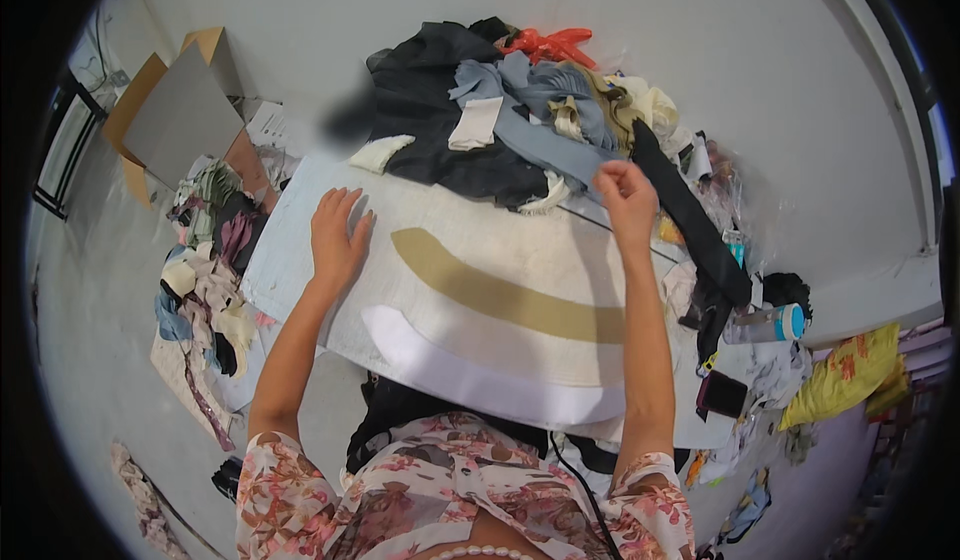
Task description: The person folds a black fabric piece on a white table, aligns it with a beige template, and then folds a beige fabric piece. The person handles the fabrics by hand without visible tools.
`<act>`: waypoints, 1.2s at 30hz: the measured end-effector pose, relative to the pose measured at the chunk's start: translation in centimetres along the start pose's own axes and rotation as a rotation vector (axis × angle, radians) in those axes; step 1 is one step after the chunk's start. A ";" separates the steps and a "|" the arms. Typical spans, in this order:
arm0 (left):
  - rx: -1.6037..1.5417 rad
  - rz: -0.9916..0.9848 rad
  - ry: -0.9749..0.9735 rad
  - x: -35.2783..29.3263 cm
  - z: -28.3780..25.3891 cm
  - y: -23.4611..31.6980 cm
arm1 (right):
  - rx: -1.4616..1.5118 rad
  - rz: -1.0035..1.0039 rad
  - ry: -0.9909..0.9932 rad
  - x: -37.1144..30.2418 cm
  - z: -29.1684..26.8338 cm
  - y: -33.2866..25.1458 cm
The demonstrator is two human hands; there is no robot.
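Observation:
On the white cloth-covered table (300, 195) my left hand (338, 232) is open, fingers stretched out, left of a curved olive fabric strip (500, 292). A similarly curved white strip (480, 370) lies closer to me along the near edge. My right hand (628, 203) is raised over the right side, its fingers curled together beside blue-grey fabric (560, 150). Whatever may be between those fingers is too small to make out. Behind it a thin dark line (585, 218) runs across the table. My right forearm covers the right ends of both strips.
Black fabric (425, 100) and other cloth are heaped at the back, with a red plastic bag (550, 45). Scraps (205, 280) pile on the left near a cardboard box (180, 115). On the right are a clear bottle (765, 325), a dark phone (721, 395) and a yellow bag (850, 375).

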State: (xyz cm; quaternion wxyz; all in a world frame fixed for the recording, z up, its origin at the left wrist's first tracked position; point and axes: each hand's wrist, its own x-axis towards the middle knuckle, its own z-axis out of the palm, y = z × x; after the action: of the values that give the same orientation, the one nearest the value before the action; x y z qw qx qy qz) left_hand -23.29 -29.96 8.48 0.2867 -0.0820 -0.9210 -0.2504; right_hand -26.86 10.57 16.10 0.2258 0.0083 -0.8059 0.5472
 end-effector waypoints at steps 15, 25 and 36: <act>-0.389 0.565 -0.274 22.9 15.4 16.4 | -1.118 -0.421 -0.230 19.0 3.9 4.8; -0.243 0.597 -0.237 21.2 25.8 13.5 | -1.190 -0.514 -0.360 14.8 5.1 8.0; -0.332 0.525 -0.198 20.4 25.9 13.6 | -0.881 -0.299 -0.260 23.1 6.7 6.0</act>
State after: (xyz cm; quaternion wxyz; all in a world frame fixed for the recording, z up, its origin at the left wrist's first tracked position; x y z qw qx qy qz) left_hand -48.62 -4.97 7.33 0.2331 -0.3865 -0.8384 -0.3056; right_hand -51.51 12.41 17.42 0.1815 0.0960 -0.9725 0.1096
